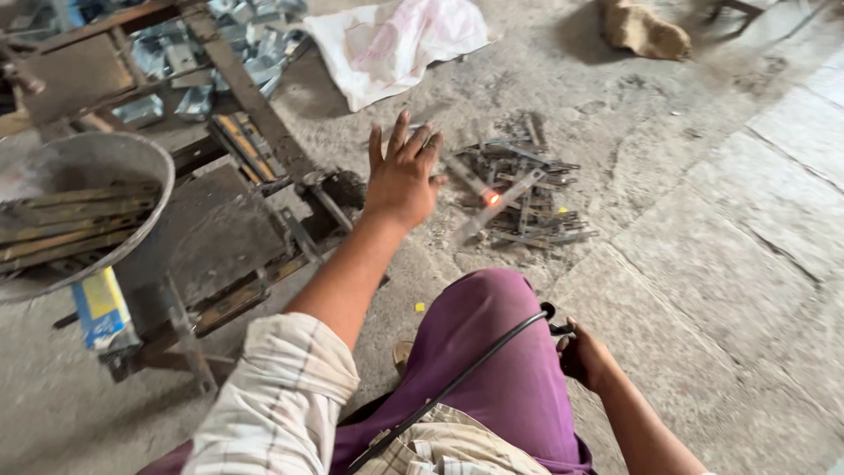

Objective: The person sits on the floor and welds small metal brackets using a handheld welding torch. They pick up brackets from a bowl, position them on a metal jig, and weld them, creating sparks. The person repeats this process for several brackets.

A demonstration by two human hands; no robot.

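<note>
Purple-trousered knee (492,352) fills the near centre of the view, with a black cable (457,383) running across it from 7 o'clock up to the right hand (585,356). Right hand sits at 5 o'clock, low beside the knee, fingers curled shut around a dark handle (554,321) at the cable's end; the tool itself is mostly hidden.

Left hand (403,174) is raised at centre, palm down, fingers spread apart, holding nothing. Just beside its fingertips, toward 3 o'clock, two thin metal strips (492,198) appear blurred, apart from the hand, with a small orange glowing spot where they cross.

Directly behind the strips, at 2 o'clock from the hand, lies a pile of similar metal strips (532,198) on the concrete floor (721,229).

At 9 o'clock: a dark steel frame surface (220,233), a round metal basin (88,207) holding flat bars, and a blue-yellow box (101,312) below it. At 12 o'clock, a white sack (396,44).
</note>
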